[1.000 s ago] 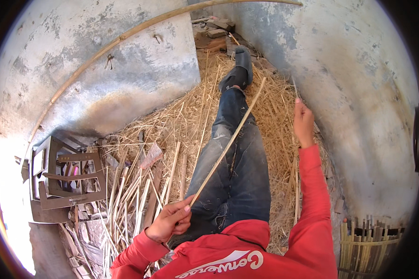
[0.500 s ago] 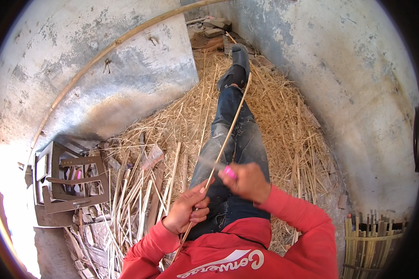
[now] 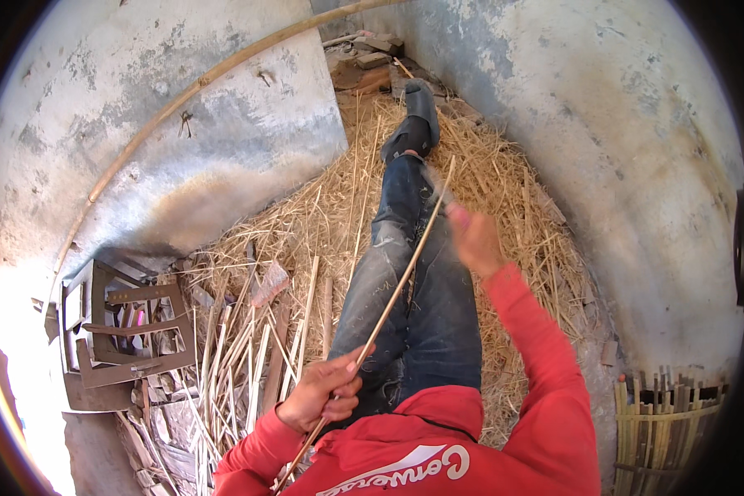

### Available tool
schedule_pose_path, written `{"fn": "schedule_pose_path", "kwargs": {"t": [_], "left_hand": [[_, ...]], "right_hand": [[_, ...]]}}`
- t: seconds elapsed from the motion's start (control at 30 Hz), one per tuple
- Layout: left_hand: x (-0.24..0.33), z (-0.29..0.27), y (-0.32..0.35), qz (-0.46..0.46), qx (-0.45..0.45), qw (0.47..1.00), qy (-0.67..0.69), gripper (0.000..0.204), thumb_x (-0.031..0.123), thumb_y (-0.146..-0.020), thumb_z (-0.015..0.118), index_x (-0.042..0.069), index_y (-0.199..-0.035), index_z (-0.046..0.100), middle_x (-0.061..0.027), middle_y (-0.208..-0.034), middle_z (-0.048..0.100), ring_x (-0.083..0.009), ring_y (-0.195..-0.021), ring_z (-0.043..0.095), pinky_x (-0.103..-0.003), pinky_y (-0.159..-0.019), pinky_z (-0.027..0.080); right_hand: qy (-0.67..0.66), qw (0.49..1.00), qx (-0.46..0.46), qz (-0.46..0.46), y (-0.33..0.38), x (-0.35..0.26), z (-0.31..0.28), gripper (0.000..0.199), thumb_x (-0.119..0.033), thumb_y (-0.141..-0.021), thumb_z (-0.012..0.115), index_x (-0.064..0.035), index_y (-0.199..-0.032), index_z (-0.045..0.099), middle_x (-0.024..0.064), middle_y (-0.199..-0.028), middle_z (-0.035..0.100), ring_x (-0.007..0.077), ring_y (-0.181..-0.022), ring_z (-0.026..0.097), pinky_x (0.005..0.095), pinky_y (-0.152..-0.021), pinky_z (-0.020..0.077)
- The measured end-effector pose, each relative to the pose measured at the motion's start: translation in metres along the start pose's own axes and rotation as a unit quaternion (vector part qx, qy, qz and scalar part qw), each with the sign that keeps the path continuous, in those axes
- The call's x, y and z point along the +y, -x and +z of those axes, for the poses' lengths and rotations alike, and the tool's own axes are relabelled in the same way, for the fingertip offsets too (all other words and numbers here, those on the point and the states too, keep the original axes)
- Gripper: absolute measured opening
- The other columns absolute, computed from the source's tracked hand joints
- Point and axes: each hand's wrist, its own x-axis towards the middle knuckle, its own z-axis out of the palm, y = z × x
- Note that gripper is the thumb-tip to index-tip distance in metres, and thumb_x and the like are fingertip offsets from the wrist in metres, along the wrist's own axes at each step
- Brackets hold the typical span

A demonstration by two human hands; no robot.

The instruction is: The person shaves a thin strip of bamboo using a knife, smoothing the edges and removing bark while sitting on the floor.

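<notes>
I sit on straw with my legs in jeans (image 3: 413,306) stretched out. My left hand (image 3: 322,393) grips the near end of a long thin cane strip (image 3: 397,285) that runs up and away over my legs. My right hand (image 3: 474,240), blurred by motion, is beside the far part of the strip, closed around a small pink-handled tool (image 3: 457,217) whose blade I cannot make out. Both sleeves are red.
Straw (image 3: 504,190) covers the floor between curved concrete walls. Split cane sticks (image 3: 240,355) lie at my left beside a metal frame (image 3: 132,331). A woven cane basket (image 3: 670,422) stands at lower right. A long pole (image 3: 198,83) leans on the left wall.
My right hand swung in from the far right to the strip near my left hand, then moved outward along the strip. The left hand has kept its grip.
</notes>
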Motion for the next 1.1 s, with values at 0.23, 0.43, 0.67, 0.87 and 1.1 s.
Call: {"fn": "schedule_pose_path", "kwargs": {"t": [0.23, 0.43, 0.67, 0.87, 1.1], "left_hand": [[0.007, -0.01, 0.004, 0.005, -0.014, 0.996, 0.082, 0.047, 0.023, -0.109, 0.044, 0.013, -0.154, 0.035, 0.0044, -0.07, 0.03, -0.0026, -0.048, 0.024, -0.018, -0.04, 0.022], [0.005, -0.016, 0.008, 0.012, -0.013, 0.996, 0.092, 0.048, 0.025, -0.109, 0.043, 0.012, -0.154, 0.034, 0.0047, -0.07, 0.029, -0.0026, -0.047, 0.023, -0.018, -0.04, 0.023], [0.0, -0.01, 0.003, 0.003, 0.008, 0.999, 0.04, 0.05, 0.028, -0.108, 0.046, 0.016, -0.154, 0.034, 0.0056, -0.068, 0.029, -0.0024, -0.046, 0.023, -0.018, -0.04, 0.022], [0.013, -0.015, 0.008, 0.038, 0.039, 0.997, 0.06, 0.048, 0.029, -0.107, 0.047, 0.016, -0.153, 0.037, 0.0057, -0.068, 0.03, -0.0027, -0.046, 0.023, -0.018, -0.039, 0.022], [-0.005, -0.006, 0.052, -0.029, -0.001, 0.999, 0.015, 0.047, 0.025, -0.107, 0.047, 0.013, -0.152, 0.039, 0.0044, -0.067, 0.029, -0.0043, -0.046, 0.024, -0.02, -0.041, 0.021]], "right_hand": [[0.049, 0.995, 0.075, -0.05, -0.041, -0.006, -0.011, 0.061, -0.055, -0.098, 0.052, -0.0045, -0.067, 0.066, 0.0204, -0.055, 0.056, 0.0388, -0.051, 0.058, 0.0499, -0.05, 0.0426], [0.0, 0.949, -0.085, -0.303, 0.019, -0.057, 0.017, 0.058, -0.06, -0.094, 0.054, -0.0097, -0.071, 0.069, 0.0166, -0.055, 0.06, 0.0355, -0.05, 0.061, 0.0475, -0.049, 0.0486], [0.23, 0.954, 0.041, -0.19, -0.084, 0.031, -0.006, 0.063, -0.06, -0.098, 0.048, -0.0077, -0.068, 0.067, 0.0147, -0.054, 0.06, 0.0342, -0.048, 0.061, 0.0457, -0.047, 0.0497], [0.105, 0.94, -0.082, -0.313, -0.054, -0.048, 0.015, 0.059, -0.058, -0.097, 0.05, -0.0078, -0.072, 0.067, 0.0135, -0.053, 0.059, 0.0334, -0.048, 0.062, 0.0455, -0.047, 0.051], [0.177, 0.97, 0.1, 0.134, -0.156, 0.129, -0.077, 0.063, -0.049, -0.103, 0.044, 0.0047, -0.084, 0.071, 0.028, -0.078, 0.067, 0.0488, -0.076, 0.063, 0.0521, -0.073, 0.0488]]}}
